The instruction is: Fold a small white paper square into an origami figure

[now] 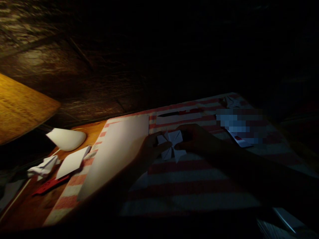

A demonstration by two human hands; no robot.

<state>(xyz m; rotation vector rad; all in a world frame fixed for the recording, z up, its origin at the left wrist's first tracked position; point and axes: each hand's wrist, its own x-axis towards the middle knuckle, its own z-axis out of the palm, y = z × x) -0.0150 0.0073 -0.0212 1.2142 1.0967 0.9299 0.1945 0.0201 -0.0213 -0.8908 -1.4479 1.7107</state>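
Dark room, textured wall [94,73].

a wooden table [51,202] bears a striped cloth [189,186], a lamp [68,139] and crumpled paper [45,166].

The cloth [194,187] has red and pale stripes. The lampshade [22,108] at left glows amber-yellow above a white base [67,139]. The folded paper [171,146] is white, and the near-left handle [51,185] is red.

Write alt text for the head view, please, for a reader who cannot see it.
Left hand and right hand hold a folded white paper over a striped cloth in dim light. Beyond lies a knife, and to the left a white sheet.
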